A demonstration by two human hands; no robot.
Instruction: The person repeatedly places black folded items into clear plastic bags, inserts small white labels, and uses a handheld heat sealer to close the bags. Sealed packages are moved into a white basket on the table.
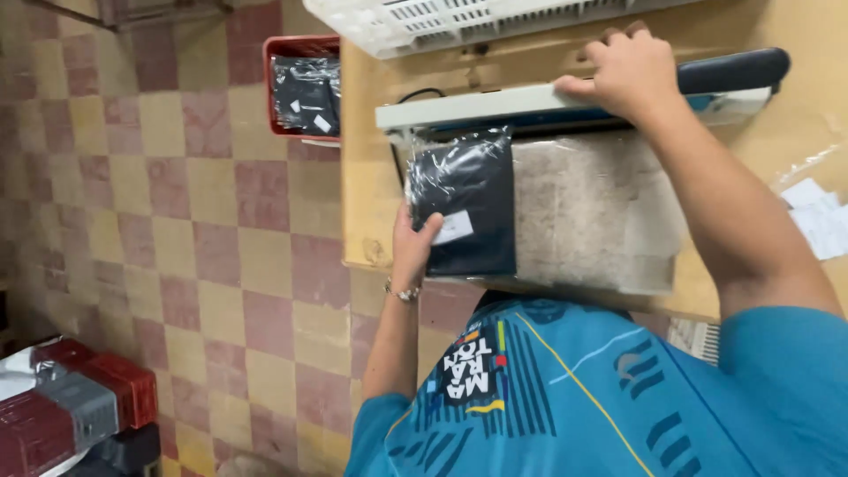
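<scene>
Our left hand (412, 240) pinches the black bagged packet (463, 205), its far edge hidden under the sealer arm (530, 104); right hand (629, 71) presses there, fingertips unseen.

Blue patterned shirt (565, 397), short sleeves; bracelet (403, 292) on left wrist.

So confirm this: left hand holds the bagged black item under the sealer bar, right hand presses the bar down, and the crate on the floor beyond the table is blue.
Wrong on one point: the crate is red, not blue, as the head view shows. The rest stands: left hand holds the bagged black item, right hand presses the sealer bar.
</scene>
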